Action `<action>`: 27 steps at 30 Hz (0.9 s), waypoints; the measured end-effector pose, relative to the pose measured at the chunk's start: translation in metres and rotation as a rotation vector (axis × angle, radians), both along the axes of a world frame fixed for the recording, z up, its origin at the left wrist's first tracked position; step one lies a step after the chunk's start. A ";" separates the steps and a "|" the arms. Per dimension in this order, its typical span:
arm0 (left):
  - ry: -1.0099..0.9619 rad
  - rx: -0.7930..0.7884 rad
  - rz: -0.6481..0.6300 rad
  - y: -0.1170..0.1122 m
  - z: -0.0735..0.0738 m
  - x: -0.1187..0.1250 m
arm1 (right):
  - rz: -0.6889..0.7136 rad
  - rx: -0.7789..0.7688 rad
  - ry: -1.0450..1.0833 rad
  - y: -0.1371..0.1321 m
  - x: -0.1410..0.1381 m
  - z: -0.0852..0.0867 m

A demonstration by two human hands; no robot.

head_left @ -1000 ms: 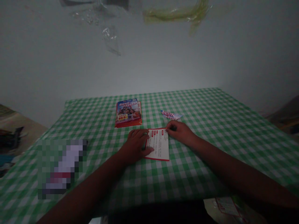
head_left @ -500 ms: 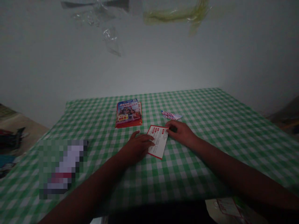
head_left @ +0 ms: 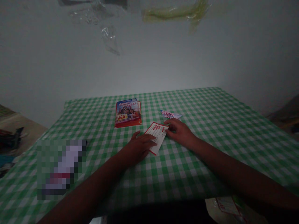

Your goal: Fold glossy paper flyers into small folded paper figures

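A leaflet [head_left: 161, 134], pinched by the right hand [head_left: 179, 130], touched by the splayed left hand [head_left: 137, 147], is seemingly being positioned; steadiness is needed next.

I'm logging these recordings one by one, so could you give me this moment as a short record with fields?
Left hand: spread, fingers resting on the leaflet
Right hand: thumb and finger at the leaflet's far right corner; grip hard to tell
Leaflet: white with red edging, lying at an angle between the hands
Pile of leaflets: beyond the left hand, colourful cover up
Folded paper: just beyond the right hand
Pixelated object: far left, unidentifiable
Tablecloth: green and white checks
Wall: yellow tape near the top
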State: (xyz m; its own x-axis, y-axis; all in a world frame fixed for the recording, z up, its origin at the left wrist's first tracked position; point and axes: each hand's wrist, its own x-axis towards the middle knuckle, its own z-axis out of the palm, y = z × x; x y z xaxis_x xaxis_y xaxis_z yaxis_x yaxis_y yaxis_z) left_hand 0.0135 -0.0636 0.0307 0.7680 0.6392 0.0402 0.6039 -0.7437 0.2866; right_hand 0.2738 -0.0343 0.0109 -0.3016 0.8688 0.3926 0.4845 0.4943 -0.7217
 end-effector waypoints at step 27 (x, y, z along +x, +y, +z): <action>0.127 0.078 -0.041 -0.014 -0.001 0.000 | -0.001 0.066 -0.710 -0.021 0.012 0.029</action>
